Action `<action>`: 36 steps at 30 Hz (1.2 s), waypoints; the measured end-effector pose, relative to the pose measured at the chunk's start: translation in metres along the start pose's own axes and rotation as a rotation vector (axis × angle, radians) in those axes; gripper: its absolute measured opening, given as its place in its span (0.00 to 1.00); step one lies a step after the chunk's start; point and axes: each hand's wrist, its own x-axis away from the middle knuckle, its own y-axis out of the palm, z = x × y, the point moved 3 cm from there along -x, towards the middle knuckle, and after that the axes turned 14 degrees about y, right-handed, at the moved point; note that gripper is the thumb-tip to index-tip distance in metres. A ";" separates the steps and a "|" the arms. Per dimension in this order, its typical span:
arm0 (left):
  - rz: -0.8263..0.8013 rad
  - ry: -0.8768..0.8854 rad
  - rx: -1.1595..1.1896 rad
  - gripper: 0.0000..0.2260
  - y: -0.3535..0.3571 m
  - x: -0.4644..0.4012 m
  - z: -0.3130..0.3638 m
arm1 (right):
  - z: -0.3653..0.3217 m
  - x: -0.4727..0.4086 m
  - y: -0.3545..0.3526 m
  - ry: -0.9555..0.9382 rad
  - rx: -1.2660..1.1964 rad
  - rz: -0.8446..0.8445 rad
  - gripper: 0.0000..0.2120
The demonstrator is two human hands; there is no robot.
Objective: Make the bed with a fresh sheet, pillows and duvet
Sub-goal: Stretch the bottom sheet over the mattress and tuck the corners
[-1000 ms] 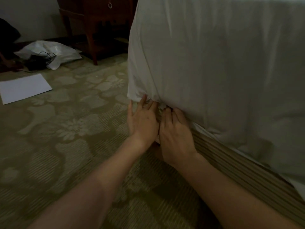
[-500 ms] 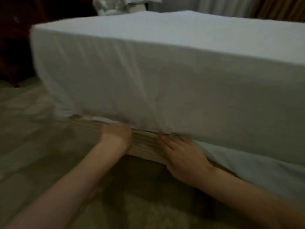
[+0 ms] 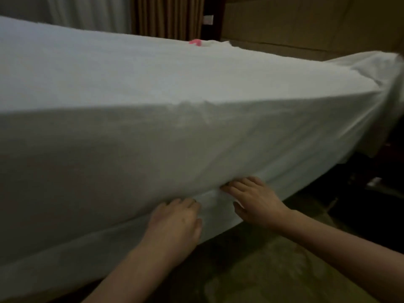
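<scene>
Hands work the lower edge of a white sheet (image 3: 153, 132) drawn over the mattress side — the left hand (image 3: 175, 224) pressed flat against the hanging fabric, fingers slightly bent, the right hand (image 3: 253, 200) beside it, fingertips pushed into the fold under the mattress. Patterned carpet (image 3: 262, 270) lies below; brown curtains (image 3: 166, 16) hang behind.

Both hands now lie farther along the mattress side than before, away from its corner. The left hand (image 3: 175, 224) and right hand (image 3: 254, 201) press the sheet (image 3: 153, 138) at the mattress's lower edge; a pink object (image 3: 195, 42) appears atop it.
</scene>
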 end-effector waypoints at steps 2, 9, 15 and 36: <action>-0.023 0.037 -0.001 0.26 0.018 -0.049 0.026 | 0.047 -0.003 0.027 0.087 -0.026 0.008 0.27; -0.027 0.009 0.036 0.24 0.075 -0.133 0.062 | 0.122 -0.009 0.086 0.214 -0.211 0.233 0.28; 0.047 -0.118 -0.035 0.23 0.095 -0.165 0.071 | 0.113 -0.019 0.103 0.336 -0.413 0.290 0.26; -0.062 0.461 -0.280 0.17 0.015 -0.293 0.150 | 0.207 -0.014 0.118 0.477 -0.400 0.321 0.22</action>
